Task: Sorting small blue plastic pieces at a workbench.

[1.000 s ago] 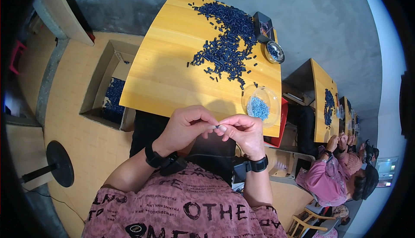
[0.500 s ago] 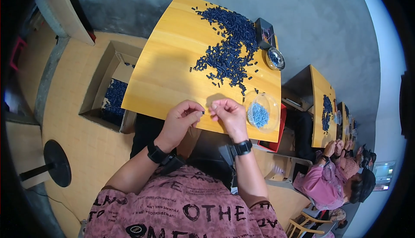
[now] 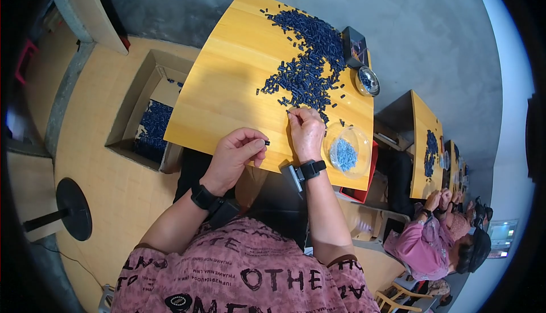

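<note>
Between thumb and forefinger, my left hand (image 3: 240, 155) pinches a small black cylindrical piece (image 3: 267, 143) above the table's near edge. My right hand (image 3: 307, 134) reaches farther over the yellow table (image 3: 213, 97), its fingertips closed at the near side of a heap of dark cylindrical pieces (image 3: 304, 82). A dark piece seems to be at those fingertips, too small to make out for certain. Right of my right hand stands a clear round dish (image 3: 363, 166) with many tiny light-blue parts (image 3: 344, 154) in it.
A black box (image 3: 354, 48) and a metal bowl (image 3: 368, 81) stand at the table's right edge. On the floor at left, a cardboard box (image 3: 117, 135) holds more dark pieces. A round black stand (image 3: 75, 209) is nearby. People (image 3: 424, 243) sit at further tables on the right.
My right hand has moved away from my left hand, forward to the edge of the heap. My left hand stays nearly in place with its black piece.
</note>
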A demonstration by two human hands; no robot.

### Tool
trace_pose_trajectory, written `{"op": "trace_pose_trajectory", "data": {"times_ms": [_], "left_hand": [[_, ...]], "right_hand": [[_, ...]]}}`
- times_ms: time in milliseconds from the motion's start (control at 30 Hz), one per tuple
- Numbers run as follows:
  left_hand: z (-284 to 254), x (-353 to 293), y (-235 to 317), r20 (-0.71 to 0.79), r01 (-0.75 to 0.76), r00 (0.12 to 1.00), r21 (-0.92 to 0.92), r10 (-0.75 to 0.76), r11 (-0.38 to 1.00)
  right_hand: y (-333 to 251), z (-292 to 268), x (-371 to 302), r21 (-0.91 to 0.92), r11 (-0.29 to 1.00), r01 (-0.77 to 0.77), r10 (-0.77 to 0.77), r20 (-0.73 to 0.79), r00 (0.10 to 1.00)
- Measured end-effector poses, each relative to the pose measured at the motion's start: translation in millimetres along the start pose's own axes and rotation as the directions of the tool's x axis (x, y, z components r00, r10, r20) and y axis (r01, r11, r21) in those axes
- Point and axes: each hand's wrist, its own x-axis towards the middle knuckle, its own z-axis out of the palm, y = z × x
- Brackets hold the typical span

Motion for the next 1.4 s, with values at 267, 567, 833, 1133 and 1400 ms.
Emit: {"op": "trace_pose_trajectory", "data": {"times_ms": [267,567,833,1133,1400], "left_hand": [[4.5,-3.8,5.1,0.057,-0.031,0.998,0.045,0.029,0.999],[31.4,-5.6,3.2,0.215,-0.008,0.976,0.155,-0.026,0.988],[50.0,-8.3,7.4,0.293,-0.035,0.955,0.272,-0.048,0.962],[52.9,-10.0,6.3,0.306,-0.048,0.950,0.341,-0.063,0.939],[53.5,-9.7,7.4,0.340,-0.105,0.940,0.391,-0.037,0.914]], "right_hand": [[-27.9,-53.8,-40.2,0.557,0.721,-0.413,0.313,0.269,0.911],[-62.0,-112.8,-79.4,0.698,0.429,-0.574,0.297,0.491,0.819],[-56.9,-128.3,-91.5,0.692,0.432,-0.578,0.346,0.465,0.815],[-54.3,-129.9,-94.5,0.675,0.454,-0.581,0.348,0.466,0.813],[-55.5,-129.5,-94.1,0.663,0.465,-0.587,0.346,0.475,0.809]]}}
